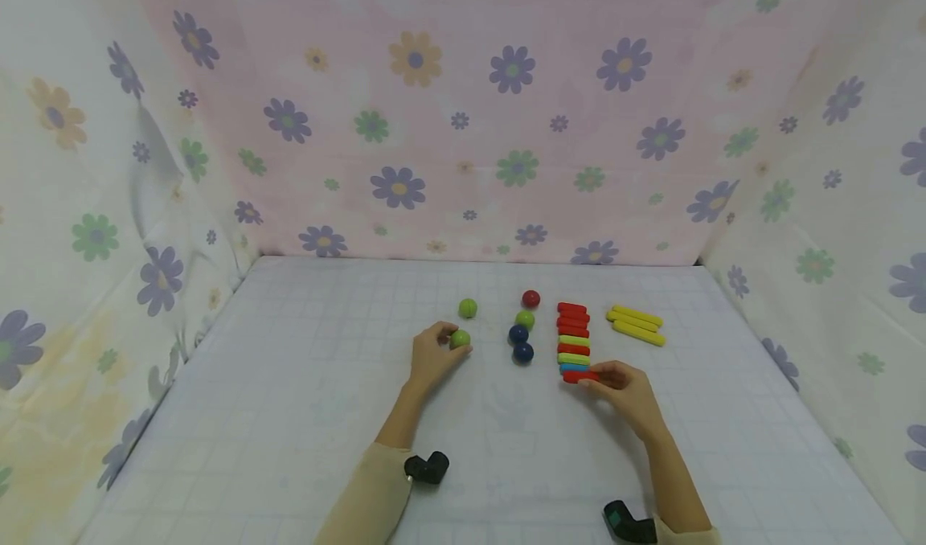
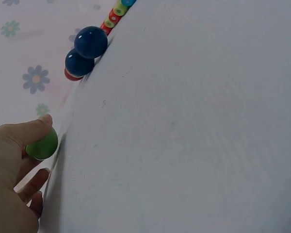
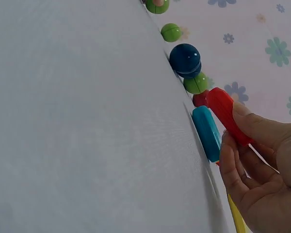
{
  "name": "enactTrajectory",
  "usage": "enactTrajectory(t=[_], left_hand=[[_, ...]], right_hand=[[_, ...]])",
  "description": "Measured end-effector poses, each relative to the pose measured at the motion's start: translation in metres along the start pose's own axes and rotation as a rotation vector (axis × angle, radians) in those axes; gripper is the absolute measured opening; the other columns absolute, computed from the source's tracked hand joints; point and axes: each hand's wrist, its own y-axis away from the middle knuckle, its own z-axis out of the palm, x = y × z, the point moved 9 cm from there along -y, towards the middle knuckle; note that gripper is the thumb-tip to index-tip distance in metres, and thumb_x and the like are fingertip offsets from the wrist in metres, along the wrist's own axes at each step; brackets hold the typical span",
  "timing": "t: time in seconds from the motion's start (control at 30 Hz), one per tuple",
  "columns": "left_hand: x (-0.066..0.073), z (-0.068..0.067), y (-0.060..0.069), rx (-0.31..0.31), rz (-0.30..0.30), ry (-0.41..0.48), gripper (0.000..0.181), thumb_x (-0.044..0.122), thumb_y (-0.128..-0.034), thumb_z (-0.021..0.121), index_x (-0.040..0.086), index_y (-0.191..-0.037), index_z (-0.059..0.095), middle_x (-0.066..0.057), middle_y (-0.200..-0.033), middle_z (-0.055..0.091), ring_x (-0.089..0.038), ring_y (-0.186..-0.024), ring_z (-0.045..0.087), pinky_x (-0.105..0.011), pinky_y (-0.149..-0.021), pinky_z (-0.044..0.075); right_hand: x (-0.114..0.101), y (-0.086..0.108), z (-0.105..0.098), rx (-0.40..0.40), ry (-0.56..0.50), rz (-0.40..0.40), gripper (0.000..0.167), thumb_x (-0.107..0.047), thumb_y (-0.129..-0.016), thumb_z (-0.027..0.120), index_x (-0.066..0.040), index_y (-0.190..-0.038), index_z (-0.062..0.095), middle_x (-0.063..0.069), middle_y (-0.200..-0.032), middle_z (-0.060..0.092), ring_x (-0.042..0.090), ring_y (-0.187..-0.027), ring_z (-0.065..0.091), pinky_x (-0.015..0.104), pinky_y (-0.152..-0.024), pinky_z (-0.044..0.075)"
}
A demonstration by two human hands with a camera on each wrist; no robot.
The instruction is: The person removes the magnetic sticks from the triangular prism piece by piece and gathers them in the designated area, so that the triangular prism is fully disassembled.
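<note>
My left hand [image 1: 432, 358] pinches a green ball [image 1: 460, 338] between thumb and fingers; the left wrist view shows the same ball [image 2: 42, 146] under the thumb. My right hand [image 1: 628, 394] grips a short red stick [image 1: 576, 377] at the near end of a column of sticks. In the right wrist view that red stick [image 3: 228, 115] is tilted beside a blue stick [image 3: 206, 133], which lies on the table. The column holds red sticks [image 1: 573, 322], yellow-green sticks [image 1: 574, 341] and the blue one. Its far ends are partly hidden by my fingers in the right wrist view.
Left of the column are a red ball [image 1: 531, 298], a green ball [image 1: 525, 319] and two dark blue balls [image 1: 522, 353]. Another green ball [image 1: 468, 308] lies beyond my left hand. Yellow sticks [image 1: 638, 333] lie at right. Flowered cloth [image 1: 463, 127] walls the white table [image 1: 289, 416].
</note>
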Motion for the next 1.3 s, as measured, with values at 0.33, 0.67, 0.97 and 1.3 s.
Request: enactTrajectory(t=[0.33,0.67,0.97,1.3], left_hand=[[-0.006,0.008,-0.008,0.086,-0.022,-0.055,0.037,0.016,-0.0689,0.082,-0.001,-0.098,0.066,-0.014,-0.095,0.068,-0.030,-0.089,0.064,-0.042,-0.084,0.050],[-0.006,0.008,-0.006,0.101,-0.056,-0.090,0.037,0.017,-0.0700,0.081,0.000,-0.100,0.067,-0.014,-0.096,0.068,-0.028,-0.090,0.060,-0.041,-0.085,0.045],[-0.005,0.010,-0.003,0.089,-0.035,-0.104,0.039,0.017,-0.0684,0.083,0.000,-0.101,0.068,-0.013,-0.095,0.068,-0.027,-0.091,0.059,-0.041,-0.085,0.044],[-0.004,0.008,-0.003,0.104,-0.031,-0.131,0.039,0.018,-0.0685,0.083,0.002,-0.101,0.068,-0.011,-0.095,0.069,-0.026,-0.089,0.057,-0.040,-0.084,0.042]], right_hand=[[0.015,-0.001,-0.001,-0.003,0.030,0.076,0.038,-0.024,-0.082,0.073,0.003,-0.107,0.061,0.008,-0.093,0.066,0.008,-0.076,0.059,0.019,-0.069,0.048],[0.012,-0.003,-0.001,0.024,0.137,0.084,0.041,-0.027,-0.083,0.073,0.003,-0.108,0.061,0.013,-0.101,0.063,0.013,-0.082,0.057,0.018,-0.068,0.046],[0.016,-0.001,0.000,0.018,0.095,0.107,0.044,-0.023,-0.083,0.072,0.004,-0.114,0.054,0.015,-0.101,0.060,0.008,-0.078,0.057,0.016,-0.067,0.047],[0.018,-0.004,0.003,-0.017,0.088,0.134,0.047,-0.022,-0.083,0.072,0.003,-0.117,0.050,0.016,-0.104,0.057,0.013,-0.080,0.055,0.014,-0.067,0.047]])
